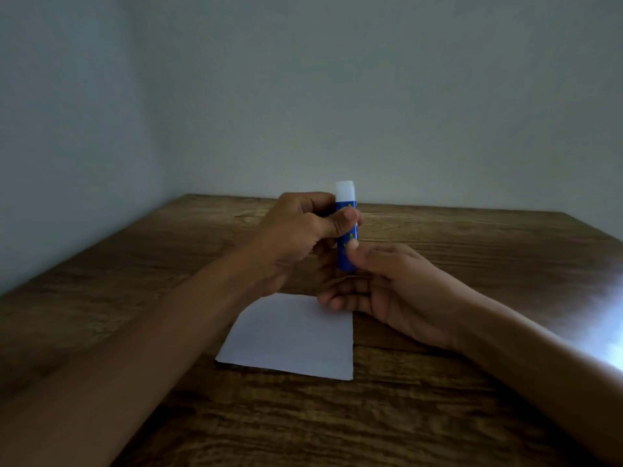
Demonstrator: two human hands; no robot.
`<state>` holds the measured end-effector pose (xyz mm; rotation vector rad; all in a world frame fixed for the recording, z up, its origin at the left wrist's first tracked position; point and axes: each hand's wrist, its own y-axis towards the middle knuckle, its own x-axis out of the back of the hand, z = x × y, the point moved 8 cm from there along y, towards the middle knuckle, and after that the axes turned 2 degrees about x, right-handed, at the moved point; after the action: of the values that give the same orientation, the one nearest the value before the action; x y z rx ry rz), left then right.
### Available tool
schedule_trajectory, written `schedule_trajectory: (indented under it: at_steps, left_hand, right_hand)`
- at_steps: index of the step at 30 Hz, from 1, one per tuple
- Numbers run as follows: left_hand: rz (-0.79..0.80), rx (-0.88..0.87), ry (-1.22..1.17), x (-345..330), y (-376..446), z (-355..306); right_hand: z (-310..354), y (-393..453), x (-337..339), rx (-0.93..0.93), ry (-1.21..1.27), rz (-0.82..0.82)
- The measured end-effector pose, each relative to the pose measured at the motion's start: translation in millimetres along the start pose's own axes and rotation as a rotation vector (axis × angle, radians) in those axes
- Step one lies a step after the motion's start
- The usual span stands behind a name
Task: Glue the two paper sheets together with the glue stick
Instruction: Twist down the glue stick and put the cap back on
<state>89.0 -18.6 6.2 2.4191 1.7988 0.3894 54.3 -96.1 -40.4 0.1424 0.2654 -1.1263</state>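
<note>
A blue glue stick [347,256] with a white top stands upright in the air above the table, held by both hands. My left hand [296,230] grips its upper part with thumb and fingers. My right hand [387,288] holds its lower end between thumb and fingers. Below the hands a white paper sheet [293,338] lies flat on the wooden table [135,298]. Only one sheet outline shows; whether a second sheet lies under it I cannot tell.
The table's far edge meets a pale wall [371,96], and a second wall [67,129] closes the left side. A bright glare patch [603,318] falls on the table at the right.
</note>
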Motion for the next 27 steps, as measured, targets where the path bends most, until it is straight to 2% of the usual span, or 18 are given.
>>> schedule_trajectory:
  at_steps: [4,11,20,27]
  left_hand:
    - [-0.005,-0.007,0.029,3,1,1]
    - [0.023,-0.027,0.078,-1,-2,-2]
    - [0.009,-0.014,0.052,2,0,-1]
    - [0.019,-0.059,0.044,-2,-3,-8]
  right_hand:
    - [-3,-1,2,-0.016,0.036,0.039]
    - [3,-1,9,0.051,-0.099,-0.094]
    - [1,-1,3,0.028,-0.025,0.062]
    - [4,0,10,0.081,-0.142,-0.055]
